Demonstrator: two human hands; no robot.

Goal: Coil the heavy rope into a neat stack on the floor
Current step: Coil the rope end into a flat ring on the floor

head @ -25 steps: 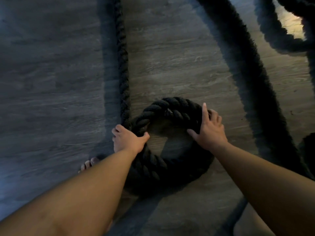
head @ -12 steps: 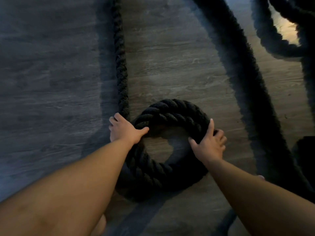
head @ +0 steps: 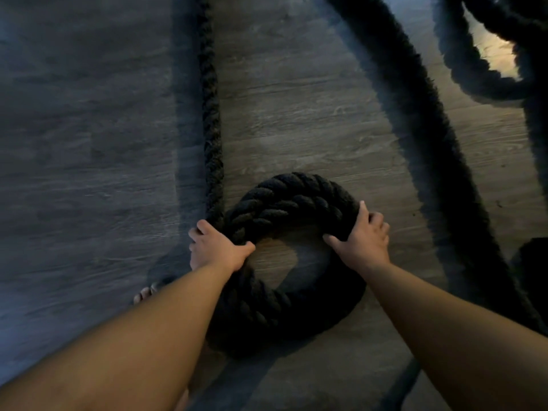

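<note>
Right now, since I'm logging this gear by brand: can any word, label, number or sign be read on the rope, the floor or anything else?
None: no word, label, brand, number or sign shows anywhere.
The black rope has no tag in view, the wood-look floor is unmarked, and the left hand and right hand carry no print.

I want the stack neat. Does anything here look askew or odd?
Nothing looks damaged. The coil, gripped by the left hand and right hand, is a tidy ring. Uncoiled rope sprawls across the floor beyond it, with a stray loop top right.
</note>
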